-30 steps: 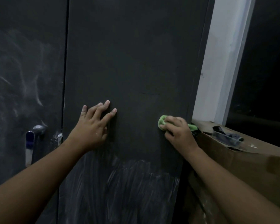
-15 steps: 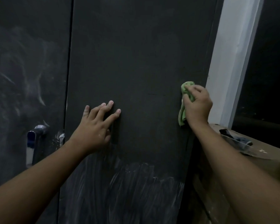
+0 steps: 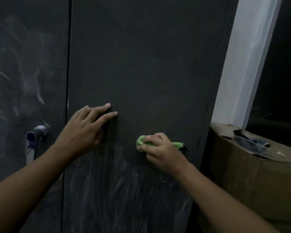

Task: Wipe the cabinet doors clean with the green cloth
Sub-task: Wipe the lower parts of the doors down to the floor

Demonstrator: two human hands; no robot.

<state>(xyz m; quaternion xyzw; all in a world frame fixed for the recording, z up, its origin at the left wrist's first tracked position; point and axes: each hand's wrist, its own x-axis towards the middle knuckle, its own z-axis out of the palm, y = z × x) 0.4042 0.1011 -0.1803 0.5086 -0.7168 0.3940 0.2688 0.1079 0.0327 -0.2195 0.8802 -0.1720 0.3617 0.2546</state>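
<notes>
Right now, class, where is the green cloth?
In the head view, the green cloth is bunched under the right hand, pressed against the right cabinet door, right of the flat left hand.

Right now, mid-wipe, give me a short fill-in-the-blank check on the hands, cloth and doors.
1. The green cloth is bunched under the ____ hand.
2. The left hand lies ____ against the right-hand cabinet door.
3. White streaks remain on that door's ____ part.
4. The metal handle sits on the ____ door.

Missing words: right; flat; lower; left
</notes>
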